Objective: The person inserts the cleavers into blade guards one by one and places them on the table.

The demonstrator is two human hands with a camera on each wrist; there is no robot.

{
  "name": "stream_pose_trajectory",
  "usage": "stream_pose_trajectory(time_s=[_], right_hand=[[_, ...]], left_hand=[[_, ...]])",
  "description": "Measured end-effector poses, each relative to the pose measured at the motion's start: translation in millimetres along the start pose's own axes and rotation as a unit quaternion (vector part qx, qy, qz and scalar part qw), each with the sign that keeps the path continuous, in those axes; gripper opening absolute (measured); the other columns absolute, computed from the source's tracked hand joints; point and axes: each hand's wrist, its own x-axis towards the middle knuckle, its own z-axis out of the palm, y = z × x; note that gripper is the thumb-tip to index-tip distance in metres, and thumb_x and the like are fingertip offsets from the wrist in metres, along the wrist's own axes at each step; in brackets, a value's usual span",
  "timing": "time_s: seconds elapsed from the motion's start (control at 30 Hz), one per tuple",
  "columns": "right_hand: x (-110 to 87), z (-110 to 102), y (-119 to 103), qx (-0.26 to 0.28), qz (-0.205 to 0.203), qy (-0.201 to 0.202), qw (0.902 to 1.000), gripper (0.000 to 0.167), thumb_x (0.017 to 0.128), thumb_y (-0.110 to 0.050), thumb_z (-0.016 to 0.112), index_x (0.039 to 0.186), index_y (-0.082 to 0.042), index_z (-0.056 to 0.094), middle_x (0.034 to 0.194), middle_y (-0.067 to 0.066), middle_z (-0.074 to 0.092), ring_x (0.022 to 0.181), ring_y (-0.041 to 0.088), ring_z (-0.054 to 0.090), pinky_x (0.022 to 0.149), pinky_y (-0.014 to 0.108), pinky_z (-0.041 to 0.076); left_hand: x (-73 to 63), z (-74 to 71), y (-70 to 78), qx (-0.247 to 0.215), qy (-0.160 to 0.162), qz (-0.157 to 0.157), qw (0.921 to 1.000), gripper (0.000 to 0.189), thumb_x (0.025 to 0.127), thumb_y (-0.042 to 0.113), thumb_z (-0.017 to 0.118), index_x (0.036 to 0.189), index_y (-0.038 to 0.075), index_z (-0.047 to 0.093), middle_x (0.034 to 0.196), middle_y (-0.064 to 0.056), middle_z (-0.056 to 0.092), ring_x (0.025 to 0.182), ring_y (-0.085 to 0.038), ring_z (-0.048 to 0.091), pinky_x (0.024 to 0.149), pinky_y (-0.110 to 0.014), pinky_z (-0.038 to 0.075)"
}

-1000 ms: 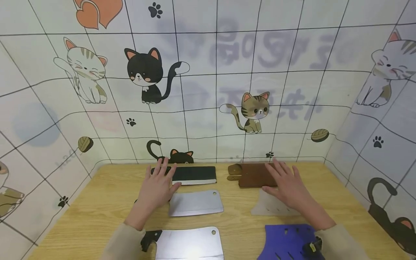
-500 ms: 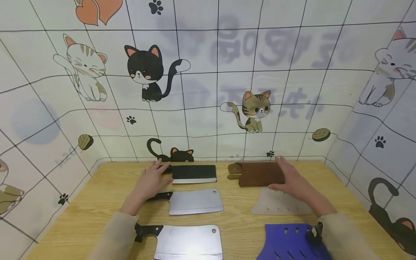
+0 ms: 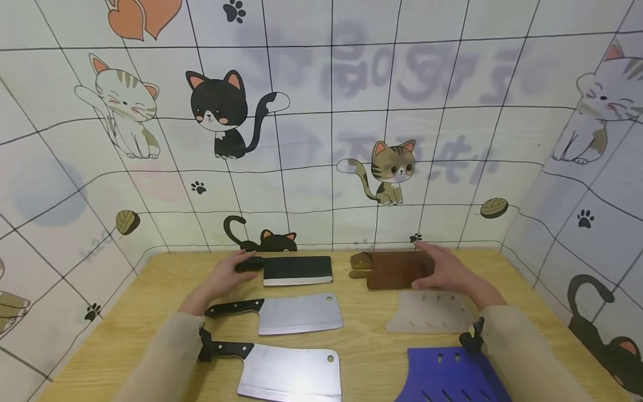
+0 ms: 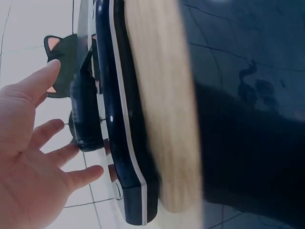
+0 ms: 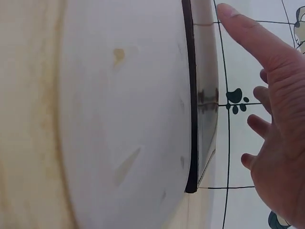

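Gridded white cat-print walls (image 3: 311,139), pale wood tabletop (image 3: 364,324)

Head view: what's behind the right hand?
The brown sheath runs in behind the right hand. Its left end and middle show; its right end is covered. Whether anything else lies directly behind the hand can't be seen.

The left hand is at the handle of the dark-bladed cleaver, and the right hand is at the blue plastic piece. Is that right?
Not quite: the right hand is at the brown strapped piece, not the blue plastic piece, as the head view shows. The left hand is indeed at the handle of the dark-bladed cleaver.
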Motion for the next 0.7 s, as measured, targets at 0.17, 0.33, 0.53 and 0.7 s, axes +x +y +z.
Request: stream_pose_trajectory(time_s=[0.17,0.33,0.53,0.7], right_hand=[[11.4,1,5,-0.004,-0.013,-0.030,0.9995,0.111,0.068,-0.045,0.094,0.152,0.004,0.041,0.151,0.033,0.041,0.136,0.057,0.037,0.104,0.070,0.035],[17.5,2,9,-0.006,-0.014,-0.066,0.9977,0.112,0.066,-0.044,0.094,0.151,0.005,0.041,0.149,0.035,0.042,0.135,0.057,0.037,0.104,0.069,0.035],[25.2,3,12,0.013,-0.011,-0.099,0.9950,0.111,0.066,-0.036,0.096,0.151,0.007,0.040,0.147,0.036,0.043,0.133,0.056,0.040,0.104,0.067,0.036],[34.1,5,12,0.030,-0.006,-0.123,0.9919,0.110,0.065,-0.033,0.098,0.150,0.008,0.041,0.148,0.034,0.044,0.135,0.052,0.041,0.109,0.064,0.033]], left_hand=[[9.3,-4.0,-5.9,0.002,-0.003,-0.006,1.0000,0.064,0.091,0.013,0.078,0.146,-0.005,0.052,0.149,-0.034,0.043,0.139,-0.055,0.036,0.111,-0.066,0.028],[18.0,-10.0,-6.6,-0.001,-0.025,-0.010,0.9996,0.063,0.087,0.006,0.078,0.144,-0.005,0.054,0.145,-0.033,0.049,0.135,-0.051,0.043,0.108,-0.062,0.036],[24.7,-16.0,-11.4,-0.018,-0.054,-0.038,0.9977,0.062,0.085,0.002,0.075,0.144,-0.002,0.056,0.147,-0.031,0.049,0.130,-0.047,0.047,0.104,-0.059,0.040],[27.1,-15.9,-16.2,-0.041,-0.058,-0.057,0.9959,0.060,0.086,-0.001,0.072,0.144,0.000,0.057,0.148,-0.027,0.050,0.135,-0.047,0.043,0.108,-0.061,0.036]])
